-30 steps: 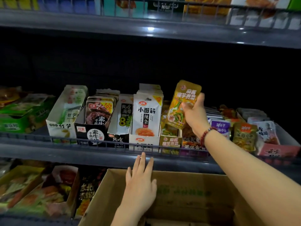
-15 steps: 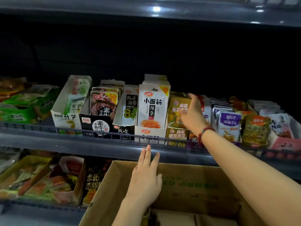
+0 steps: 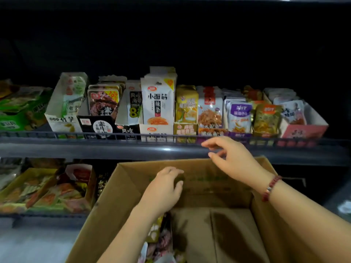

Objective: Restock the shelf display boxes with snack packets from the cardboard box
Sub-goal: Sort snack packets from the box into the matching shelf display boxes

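Note:
The open cardboard box [image 3: 201, 168] stands below the middle shelf, with several snack packets [image 3: 161, 242] heaped in its left part. My left hand [image 3: 165, 188] is inside the box near its far wall, its fingers loosely curled and holding nothing. Over the far rim hovers my right hand [image 3: 229, 156], empty, with relaxed, slightly spread fingers, just below the shelf rail [image 3: 114, 135]. A yellow packet [image 3: 187, 109] stands at the front of its yellow display box [image 3: 185, 130] on the shelf.
Display boxes of packets line the middle shelf behind the wire rail: white [image 3: 157, 103], black [image 3: 98, 124], purple [image 3: 239, 114], pink [image 3: 302, 130]. The lower shelf at left holds trays of packets [image 3: 47, 188]. The right half of the cardboard box floor [image 3: 228, 230] shows bare cardboard.
My right hand put the yellow packet into its display box, let go and drew back down over the carton rim. My left hand slid from the rim down into the box.

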The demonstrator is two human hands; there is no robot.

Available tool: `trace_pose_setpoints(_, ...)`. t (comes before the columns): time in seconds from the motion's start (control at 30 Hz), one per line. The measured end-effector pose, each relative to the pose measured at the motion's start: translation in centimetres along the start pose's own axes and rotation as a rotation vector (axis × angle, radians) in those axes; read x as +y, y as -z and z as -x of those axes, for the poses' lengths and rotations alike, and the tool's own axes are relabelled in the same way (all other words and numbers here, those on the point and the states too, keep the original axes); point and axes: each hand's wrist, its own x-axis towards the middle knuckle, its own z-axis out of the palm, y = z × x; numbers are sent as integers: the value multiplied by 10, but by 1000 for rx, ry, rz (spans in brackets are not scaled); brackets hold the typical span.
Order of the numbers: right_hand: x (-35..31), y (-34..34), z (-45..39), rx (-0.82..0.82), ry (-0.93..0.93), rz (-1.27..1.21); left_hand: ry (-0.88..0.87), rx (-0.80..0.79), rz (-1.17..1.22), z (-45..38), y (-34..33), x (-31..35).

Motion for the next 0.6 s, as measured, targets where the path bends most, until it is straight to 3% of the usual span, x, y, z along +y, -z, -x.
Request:
trace_pose_setpoints(0.13, 15, 18, 70, -217, 34, 156, -20, -293, -59, 15, -12, 13)
trace_pose_setpoints(0.27, 38, 33, 130, -314, 10, 211, -45, -492, -21, 30, -28, 26)
trace_pose_setpoints(0.6, 96, 38, 191, -291, 38, 112, -3, -837, -13, 39, -99, 41)
